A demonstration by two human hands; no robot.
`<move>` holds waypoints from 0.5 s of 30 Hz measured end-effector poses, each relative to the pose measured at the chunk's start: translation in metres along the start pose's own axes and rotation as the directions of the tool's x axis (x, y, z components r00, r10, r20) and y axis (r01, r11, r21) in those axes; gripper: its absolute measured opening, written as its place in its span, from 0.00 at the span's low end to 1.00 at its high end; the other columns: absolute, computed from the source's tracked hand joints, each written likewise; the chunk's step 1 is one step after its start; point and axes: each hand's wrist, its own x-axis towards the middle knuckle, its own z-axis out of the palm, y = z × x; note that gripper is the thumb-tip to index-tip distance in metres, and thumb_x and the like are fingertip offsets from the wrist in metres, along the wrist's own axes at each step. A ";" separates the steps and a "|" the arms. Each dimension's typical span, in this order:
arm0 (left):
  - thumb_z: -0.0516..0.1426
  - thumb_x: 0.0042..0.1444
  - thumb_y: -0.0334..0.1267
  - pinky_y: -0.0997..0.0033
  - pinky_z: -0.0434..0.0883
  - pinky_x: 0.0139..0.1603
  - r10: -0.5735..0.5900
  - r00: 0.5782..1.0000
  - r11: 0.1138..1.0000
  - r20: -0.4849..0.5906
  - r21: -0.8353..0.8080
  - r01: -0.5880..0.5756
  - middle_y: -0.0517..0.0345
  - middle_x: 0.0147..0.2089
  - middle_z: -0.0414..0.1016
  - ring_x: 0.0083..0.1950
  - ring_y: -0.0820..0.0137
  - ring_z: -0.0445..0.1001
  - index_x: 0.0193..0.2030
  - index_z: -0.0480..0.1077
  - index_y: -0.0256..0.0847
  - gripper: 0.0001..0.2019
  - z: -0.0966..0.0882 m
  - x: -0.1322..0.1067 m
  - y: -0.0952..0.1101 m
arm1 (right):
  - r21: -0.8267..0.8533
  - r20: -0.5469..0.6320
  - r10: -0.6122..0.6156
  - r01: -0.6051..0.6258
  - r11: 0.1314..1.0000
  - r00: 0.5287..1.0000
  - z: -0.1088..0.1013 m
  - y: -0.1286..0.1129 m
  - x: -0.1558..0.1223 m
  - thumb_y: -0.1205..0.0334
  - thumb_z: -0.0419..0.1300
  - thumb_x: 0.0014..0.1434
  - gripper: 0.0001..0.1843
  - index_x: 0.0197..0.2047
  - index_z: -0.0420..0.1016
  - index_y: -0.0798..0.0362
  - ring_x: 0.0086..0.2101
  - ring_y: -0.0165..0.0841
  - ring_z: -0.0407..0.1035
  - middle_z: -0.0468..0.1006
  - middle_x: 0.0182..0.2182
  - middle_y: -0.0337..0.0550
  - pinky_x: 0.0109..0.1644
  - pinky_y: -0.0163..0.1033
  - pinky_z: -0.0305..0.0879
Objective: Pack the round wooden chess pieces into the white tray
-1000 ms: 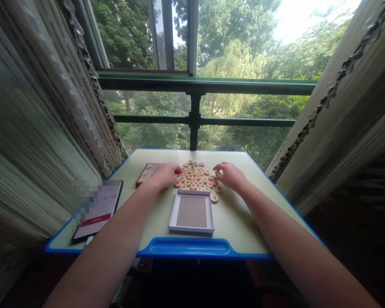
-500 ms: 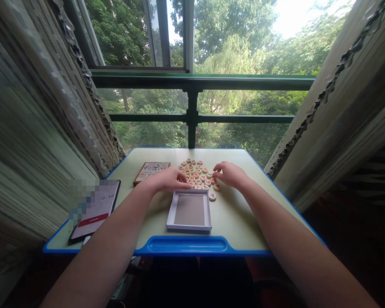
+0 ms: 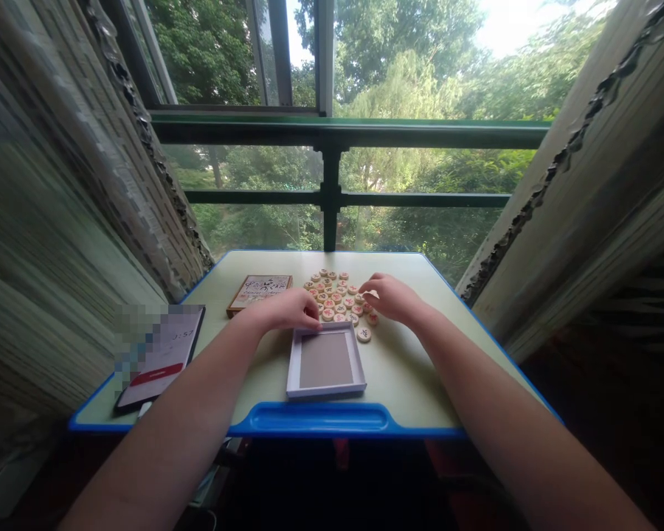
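Several round wooden chess pieces point(image 3: 335, 295) with red and dark marks lie in a cluster on the pale table point(image 3: 409, 369). My left hand point(image 3: 288, 310) rests at the cluster's left side, fingers curled together near the far left corner of a shallow white box point(image 3: 325, 363). My right hand point(image 3: 390, 296) is at the cluster's right side, fingers bent over the pieces there. One piece point(image 3: 364, 334) lies apart, just right of the box's far corner. What each hand pinches, if anything, is too small to make out.
A printed box lid point(image 3: 259, 290) lies left of the pieces. A phone point(image 3: 160, 355) with a timer screen sits at the table's left edge. A blue groove point(image 3: 321, 419) runs along the near edge. Woven blinds hang on both sides; a green window railing point(image 3: 332, 133) stands behind.
My left hand has slid from the cluster's left edge toward me, to the box's far left corner. My right hand stays at the cluster's right side. The camera has tilted slightly.
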 end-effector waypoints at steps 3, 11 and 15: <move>0.59 0.43 0.46 0.75 0.63 0.29 -0.001 1.000 1.000 -0.029 0.004 0.001 0.59 0.30 0.77 0.32 0.70 0.71 0.29 0.77 0.41 0.12 0.002 0.001 0.002 | -0.009 0.010 0.004 -0.003 1.000 1.000 -0.001 -0.001 0.000 0.65 0.55 0.57 0.11 0.40 0.79 0.50 0.37 0.33 0.70 0.74 0.43 0.45 0.41 0.34 0.63; 0.57 0.46 0.51 0.74 0.63 0.28 0.006 0.992 0.998 -0.124 -0.058 -0.013 0.58 0.27 0.75 0.30 0.70 0.69 0.29 0.75 0.38 0.17 0.005 0.003 -0.002 | -0.002 0.032 -0.021 0.021 1.000 0.999 -0.001 -0.005 -0.001 0.63 0.56 0.57 0.10 0.40 0.78 0.50 0.39 0.33 0.69 0.74 0.43 0.46 0.43 0.34 0.62; 0.56 0.49 0.45 0.71 0.67 0.37 0.000 0.935 0.999 -0.354 0.035 0.014 0.55 0.36 0.76 0.37 0.67 0.71 0.34 0.76 0.39 0.13 0.010 0.012 -0.011 | -0.058 0.063 0.145 -0.141 0.988 0.987 0.000 0.003 0.000 0.58 0.55 0.58 0.14 0.46 0.76 0.50 0.40 0.37 0.69 0.72 0.45 0.48 0.42 0.37 0.63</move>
